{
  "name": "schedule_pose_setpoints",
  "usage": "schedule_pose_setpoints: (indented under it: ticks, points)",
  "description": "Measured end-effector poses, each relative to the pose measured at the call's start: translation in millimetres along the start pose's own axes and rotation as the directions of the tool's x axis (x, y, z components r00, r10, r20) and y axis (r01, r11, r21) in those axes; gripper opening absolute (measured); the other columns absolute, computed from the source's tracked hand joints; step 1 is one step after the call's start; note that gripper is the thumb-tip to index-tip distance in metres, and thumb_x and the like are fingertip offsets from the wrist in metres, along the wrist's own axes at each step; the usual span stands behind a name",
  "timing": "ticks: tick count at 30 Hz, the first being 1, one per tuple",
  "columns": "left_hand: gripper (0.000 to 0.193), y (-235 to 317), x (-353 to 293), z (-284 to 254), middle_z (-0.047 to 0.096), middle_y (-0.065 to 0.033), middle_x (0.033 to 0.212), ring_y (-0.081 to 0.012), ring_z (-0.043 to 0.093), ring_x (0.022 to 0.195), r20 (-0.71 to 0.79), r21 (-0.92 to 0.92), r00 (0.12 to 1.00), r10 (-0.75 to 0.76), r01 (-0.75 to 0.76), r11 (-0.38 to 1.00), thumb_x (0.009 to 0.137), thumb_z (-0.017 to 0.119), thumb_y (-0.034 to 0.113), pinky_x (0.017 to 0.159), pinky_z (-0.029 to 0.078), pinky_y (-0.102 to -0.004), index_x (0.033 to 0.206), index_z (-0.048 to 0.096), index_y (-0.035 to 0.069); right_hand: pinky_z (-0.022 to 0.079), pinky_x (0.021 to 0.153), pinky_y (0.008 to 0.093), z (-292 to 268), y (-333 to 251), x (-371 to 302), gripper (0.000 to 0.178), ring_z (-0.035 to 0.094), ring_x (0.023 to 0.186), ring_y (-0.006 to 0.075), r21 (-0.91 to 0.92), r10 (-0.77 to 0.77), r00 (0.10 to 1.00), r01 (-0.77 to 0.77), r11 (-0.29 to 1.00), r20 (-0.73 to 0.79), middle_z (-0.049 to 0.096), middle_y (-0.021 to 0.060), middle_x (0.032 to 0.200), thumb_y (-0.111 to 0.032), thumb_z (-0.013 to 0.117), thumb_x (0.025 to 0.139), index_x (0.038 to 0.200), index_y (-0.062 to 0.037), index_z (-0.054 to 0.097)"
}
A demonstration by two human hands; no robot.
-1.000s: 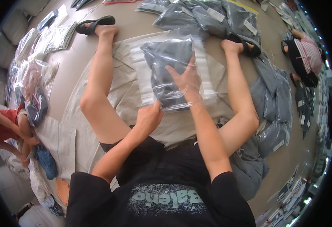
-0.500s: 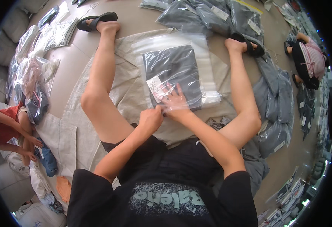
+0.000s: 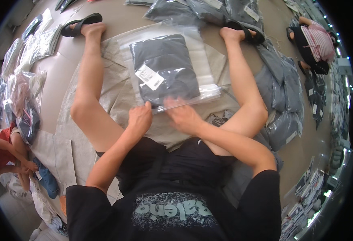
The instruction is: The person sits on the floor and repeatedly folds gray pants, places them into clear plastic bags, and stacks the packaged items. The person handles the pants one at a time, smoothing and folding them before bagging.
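Note:
Between my spread legs lies a clear plastic bag point(image 3: 206, 64) with a folded dark grey garment point(image 3: 166, 52) inside. A white paper tag point(image 3: 149, 77) sits slanted on the garment, toward its near left. My left hand point(image 3: 140, 119) is closed in a pinch on the bag's near edge, by the left corner. Just right of it, my right hand point(image 3: 182, 116) is over the same near edge, close to the bag's opening. Motion smears its fingers, so their grip does not show.
A beige woven sheet point(image 3: 116, 60) lies under the bag. Bagged grey garments point(image 3: 283, 92) are heaped beyond my right leg, with more bagged clothes point(image 3: 42, 44) at the far left. One person in red point(image 3: 5, 150) sits at the left; another in pink stripes point(image 3: 317, 44) bends at the far right.
My right hand has drawn back from inside the bag to its near edge. My left hand stays at that edge. The tag now shows uncovered, and the whole view has shifted somewhat.

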State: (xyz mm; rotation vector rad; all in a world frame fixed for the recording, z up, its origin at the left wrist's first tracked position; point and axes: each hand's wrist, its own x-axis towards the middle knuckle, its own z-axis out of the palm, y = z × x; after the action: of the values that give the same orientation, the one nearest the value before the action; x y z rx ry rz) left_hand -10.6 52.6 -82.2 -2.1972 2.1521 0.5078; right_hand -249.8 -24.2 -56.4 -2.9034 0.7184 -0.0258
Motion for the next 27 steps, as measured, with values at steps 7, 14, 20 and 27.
schedule_pose_setpoints:
  ticks: [7,14,20,27]
  points:
    - [0.035,62.3,27.1,-33.6,0.063,-0.0081,0.098,-0.0273,0.061,0.1,-0.233,-0.072,0.889,0.395,-0.42,0.905,0.083,0.084,0.024,0.089,0.047,-0.0406,0.104,0.06,0.009,0.058,0.067,0.0474,-29.6,89.6,-41.0,0.032,0.074,0.072,0.0351,0.149,0.642,0.763,-0.628,0.764,-0.078,0.077,0.0182,0.087,-0.033,0.061,0.105,0.103,-0.002,0.069]
    - [0.013,146.5,82.5,28.9,0.065,-0.0039,0.086,-0.0234,0.066,0.088,-0.362,0.005,0.773,0.521,-0.558,0.83,0.09,0.07,0.018,0.08,0.051,-0.0384,0.095,0.061,0.01,0.054,0.06,0.0394,9.0,131.8,-45.1,0.036,0.063,0.055,0.0198,0.56,0.539,0.609,-0.781,0.276,0.583,0.069,0.0113,0.07,-0.026,0.056,0.106,0.088,0.0023,0.069]
    - [0.009,149.5,89.4,29.0,0.068,-0.0071,0.075,-0.0265,0.072,0.076,-0.288,0.019,0.777,0.56,-0.58,0.814,0.084,0.066,0.01,0.067,0.056,-0.0404,0.089,0.059,0.009,0.057,0.072,0.0454,23.8,144.0,-53.0,0.036,0.07,0.07,0.0309,0.51,0.531,0.637,-0.769,0.385,0.559,0.073,0.0218,0.082,-0.028,0.057,0.1,0.093,0.0036,0.073]
    - [0.012,41.3,40.0,15.4,0.069,-0.0099,0.075,-0.0289,0.074,0.076,-0.054,0.074,0.854,0.518,-0.514,0.855,0.087,0.068,0.011,0.067,0.058,-0.0423,0.086,0.057,0.006,0.055,0.093,0.0548,4.8,140.9,-52.4,0.041,0.071,0.103,0.0473,0.253,0.658,0.612,-0.787,0.563,0.44,0.074,0.0299,0.107,-0.032,0.053,0.102,0.1,0.0024,0.075]
